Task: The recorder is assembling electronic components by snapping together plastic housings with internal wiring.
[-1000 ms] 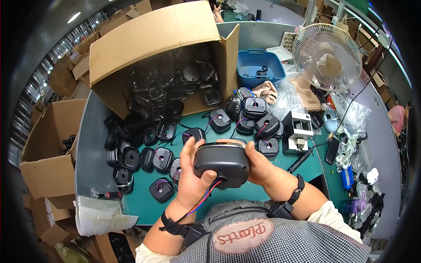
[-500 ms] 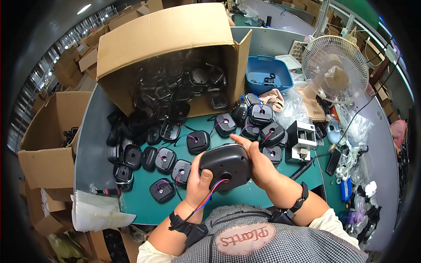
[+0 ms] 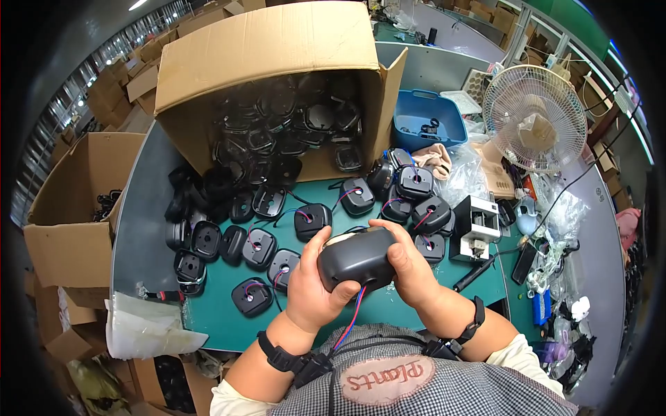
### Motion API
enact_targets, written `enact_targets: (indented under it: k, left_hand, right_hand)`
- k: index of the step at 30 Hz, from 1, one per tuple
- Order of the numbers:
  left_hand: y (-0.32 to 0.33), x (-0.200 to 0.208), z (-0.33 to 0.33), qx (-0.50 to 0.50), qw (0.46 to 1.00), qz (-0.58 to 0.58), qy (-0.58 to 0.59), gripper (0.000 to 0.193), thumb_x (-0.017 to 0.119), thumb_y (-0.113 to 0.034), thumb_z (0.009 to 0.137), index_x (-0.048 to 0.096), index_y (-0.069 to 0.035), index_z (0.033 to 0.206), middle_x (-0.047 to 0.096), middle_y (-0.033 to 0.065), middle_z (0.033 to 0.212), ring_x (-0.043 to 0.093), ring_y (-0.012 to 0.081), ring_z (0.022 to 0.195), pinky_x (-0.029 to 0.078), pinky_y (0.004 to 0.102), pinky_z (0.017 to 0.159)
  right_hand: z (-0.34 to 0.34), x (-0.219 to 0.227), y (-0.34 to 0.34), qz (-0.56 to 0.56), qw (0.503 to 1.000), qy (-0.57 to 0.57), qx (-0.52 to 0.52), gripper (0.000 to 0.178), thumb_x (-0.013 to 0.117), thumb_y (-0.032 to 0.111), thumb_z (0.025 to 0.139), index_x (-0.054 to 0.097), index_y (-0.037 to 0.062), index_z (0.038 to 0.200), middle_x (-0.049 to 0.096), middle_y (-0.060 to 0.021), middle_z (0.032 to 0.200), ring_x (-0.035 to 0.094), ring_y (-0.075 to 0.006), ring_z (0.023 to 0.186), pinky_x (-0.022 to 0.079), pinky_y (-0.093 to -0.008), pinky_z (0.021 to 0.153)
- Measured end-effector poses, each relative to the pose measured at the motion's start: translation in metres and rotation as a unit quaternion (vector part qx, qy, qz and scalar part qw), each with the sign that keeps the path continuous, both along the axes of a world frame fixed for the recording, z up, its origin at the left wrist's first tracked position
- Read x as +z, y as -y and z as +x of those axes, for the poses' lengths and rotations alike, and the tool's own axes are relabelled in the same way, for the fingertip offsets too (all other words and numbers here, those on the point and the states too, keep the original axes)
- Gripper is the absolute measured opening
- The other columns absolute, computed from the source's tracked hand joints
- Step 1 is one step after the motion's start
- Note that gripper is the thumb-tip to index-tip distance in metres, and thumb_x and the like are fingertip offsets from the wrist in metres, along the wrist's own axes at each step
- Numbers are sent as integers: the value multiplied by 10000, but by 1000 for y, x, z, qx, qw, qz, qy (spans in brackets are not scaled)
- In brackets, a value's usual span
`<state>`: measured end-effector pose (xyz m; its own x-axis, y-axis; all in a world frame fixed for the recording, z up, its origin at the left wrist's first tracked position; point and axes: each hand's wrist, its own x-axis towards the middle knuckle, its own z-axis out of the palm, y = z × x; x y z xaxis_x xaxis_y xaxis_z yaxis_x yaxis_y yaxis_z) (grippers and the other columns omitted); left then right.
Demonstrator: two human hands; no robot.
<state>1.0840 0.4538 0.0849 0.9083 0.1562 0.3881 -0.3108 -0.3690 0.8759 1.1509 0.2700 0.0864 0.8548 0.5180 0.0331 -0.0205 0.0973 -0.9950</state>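
Observation:
A black rounded plastic housing (image 3: 361, 255) is held up above the bench in front of me, tilted so that one curved side wall faces up toward me. My left hand (image 3: 310, 288) grips its left end, the thumb pressed along the lower edge. Around the right end my right hand (image 3: 412, 269) is closed, thumb on top and fingers behind. Red and blue wires (image 3: 356, 315) hang from its underside toward my apron. Several similar black housings with wires (image 3: 258, 247) lie on the green bench top left of and beyond my hands, with another group (image 3: 431, 213) to the right.
An open cardboard box (image 3: 267, 52) on its side holds many black parts. Right of it stand a blue bin (image 3: 430, 142), a desk fan (image 3: 534, 118) and a small metal fixture (image 3: 476, 227). A black rod-like tool (image 3: 474, 273) lies nearby. White foam sheeting (image 3: 149, 329) hangs at the left corner.
The housing has been tilted in my hands: its flat back with the wire hole faced me before, and its side wall does now. Both hands have shifted their hold with it.

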Motion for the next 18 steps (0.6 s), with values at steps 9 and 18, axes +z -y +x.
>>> enact_targets:
  k: [9, 18]
  left_hand:
    - [-2, -2, -5, -2, 999, 36, 30, 1004, 856, -545, 654, 390, 24, 1337, 607, 188, 1152, 645, 311, 1028, 520, 377, 892]
    - [2, 2, -9, -65, 997, -35, 15, 961, 929, -285, 623, 347, -34, 1346, 581, 167, 1195, 615, 272, 1084, 505, 376, 926]
  right_hand:
    - [-4, 9, -1, 42, 999, 24, -5, 813, 682, 521, 820, 396, 29, 1401, 493, -142, 1261, 469, -230, 1195, 365, -366, 1046]
    - [-4, 10, 1, -1, 990, 135, -32, 858, 737, 592, 758, 457, 2, 1315, 578, -140, 1202, 572, -215, 1087, 458, -350, 954]
